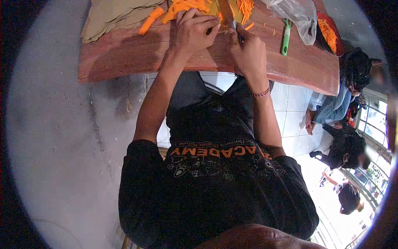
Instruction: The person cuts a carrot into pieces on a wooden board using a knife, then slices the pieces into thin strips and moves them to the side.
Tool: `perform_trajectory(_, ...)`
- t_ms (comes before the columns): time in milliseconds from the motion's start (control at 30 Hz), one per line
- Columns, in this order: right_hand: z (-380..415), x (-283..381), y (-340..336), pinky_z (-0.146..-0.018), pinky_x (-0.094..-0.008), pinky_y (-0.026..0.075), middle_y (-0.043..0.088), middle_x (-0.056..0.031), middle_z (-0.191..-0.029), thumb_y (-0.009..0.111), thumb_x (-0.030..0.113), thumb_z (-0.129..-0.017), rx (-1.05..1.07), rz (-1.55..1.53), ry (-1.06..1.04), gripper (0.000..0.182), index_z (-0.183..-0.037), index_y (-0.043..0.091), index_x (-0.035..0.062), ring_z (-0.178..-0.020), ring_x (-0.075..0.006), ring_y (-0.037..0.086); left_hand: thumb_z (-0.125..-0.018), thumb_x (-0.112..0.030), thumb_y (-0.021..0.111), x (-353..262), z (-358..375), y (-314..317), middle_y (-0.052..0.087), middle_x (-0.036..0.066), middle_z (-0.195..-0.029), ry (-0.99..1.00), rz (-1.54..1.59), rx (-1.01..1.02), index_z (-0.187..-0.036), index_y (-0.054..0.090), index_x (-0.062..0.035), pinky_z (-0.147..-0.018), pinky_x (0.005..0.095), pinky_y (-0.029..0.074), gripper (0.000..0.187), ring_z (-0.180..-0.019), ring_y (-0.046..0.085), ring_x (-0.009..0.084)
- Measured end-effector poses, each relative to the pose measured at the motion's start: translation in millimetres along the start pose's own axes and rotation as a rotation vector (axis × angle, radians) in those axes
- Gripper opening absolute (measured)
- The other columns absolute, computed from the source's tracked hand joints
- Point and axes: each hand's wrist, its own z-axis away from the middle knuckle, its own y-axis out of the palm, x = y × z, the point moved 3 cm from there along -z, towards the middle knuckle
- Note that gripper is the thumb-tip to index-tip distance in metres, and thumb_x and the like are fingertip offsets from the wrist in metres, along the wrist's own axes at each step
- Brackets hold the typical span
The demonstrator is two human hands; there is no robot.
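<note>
My right hand (251,52) is wrapped round the handle of a knife (226,12), whose blade points away from me over a yellow cutting board (214,9). Beside the blade, my left hand (195,31) has its fingers bent and pressed down on carrot slices (188,5); its fingertips partly hide what lies under them. Thin carrot strips (245,9) lie just right of the knife. A longer carrot piece (151,20) rests to the left of my left hand.
The wooden table (124,62) also holds brown sheets (112,18) at the left, a green peeler (286,38) and a clear plastic bag (296,16). A red container (339,39) of shredded carrot sits at the right edge. Several other people are off to the right.
</note>
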Motion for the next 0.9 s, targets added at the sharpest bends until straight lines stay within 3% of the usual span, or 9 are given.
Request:
perform_trajectory(367, -4, -6, 2, -0.067, -0.0552, 0.054, 0.065, -0.0297, -0.076, 0.059, 0.022, -0.091, 0.017, -0.036, -0.007, 0.025, -0.103, 0.069, 0.0025, -0.073, -0.0472, 0.066, -0.081, -0.028, 0.075, 5, 2, 5, 0.076, -0.006, -0.092, -0.059, 0.061, -0.029, -0.09, 0.081, -0.0176, -0.08, 0.0329, 0.047, 0.015, -0.086, 0.064, 0.0142)
perform_trajectory(433, 0, -4, 0, -0.067, -0.0551, 0.054, 0.065, -0.0299, -0.076, 0.058, 0.022, -0.091, 0.014, -0.028, -0.011, 0.026, -0.105, 0.068, 0.0026, -0.073, -0.0474, 0.066, -0.082, -0.027, 0.076, 4, 2, 2, 0.076, -0.001, -0.098, -0.069, 0.063, -0.018, -0.092, 0.08, -0.014, -0.084, 0.0357, 0.051, 0.017, -0.087, 0.065, 0.02)
perform_trajectory(567, 3, 4, -4, -0.066, -0.0554, 0.054, 0.065, -0.0297, -0.076, 0.057, 0.021, -0.091, 0.008, -0.017, -0.011, 0.025, -0.105, 0.067, 0.0022, -0.073, -0.0477, 0.066, -0.082, -0.03, 0.075, 2, 2, 1, 0.076, 0.0, -0.099, -0.05, 0.041, 0.014, -0.093, 0.08, -0.0144, -0.086, 0.0363, 0.05, 0.019, -0.089, 0.065, 0.0203)
perform_trajectory(667, 5, 8, -4, -0.065, -0.0561, 0.054, 0.065, -0.0294, -0.075, 0.057, 0.021, -0.092, 0.031, -0.016, 0.015, 0.023, -0.1, 0.066, 0.0018, -0.072, -0.0481, 0.065, -0.083, -0.031, 0.074, 2, 2, 3, 0.076, -0.001, -0.099, -0.041, 0.028, 0.031, -0.093, 0.08, -0.0146, -0.086, 0.0372, 0.048, 0.02, -0.091, 0.065, 0.0204)
perform_trajectory(733, 5, 10, -3, -0.063, -0.0561, 0.053, 0.064, -0.0294, -0.072, 0.057, 0.023, -0.093, 0.023, 0.022, 0.004, 0.022, -0.094, 0.065, 0.002, -0.071, -0.0484, 0.065, -0.081, -0.03, 0.072, 2, 2, 3, 0.076, -0.005, -0.095, -0.03, -0.001, 0.012, -0.089, 0.081, -0.0149, -0.087, 0.0356, 0.044, 0.019, -0.092, 0.064, 0.0149)
perform_trajectory(900, 9, 7, 2, -0.061, -0.0554, 0.053, 0.063, -0.0296, -0.069, 0.057, 0.025, -0.094, -0.004, 0.038, -0.029, 0.025, -0.09, 0.064, 0.001, -0.069, -0.0482, 0.065, -0.082, -0.028, 0.072, 1, 2, 1, 0.076, -0.002, -0.096, -0.025, 0.026, 0.026, -0.092, 0.08, -0.0139, -0.087, 0.0368, 0.046, 0.019, -0.09, 0.063, 0.0182)
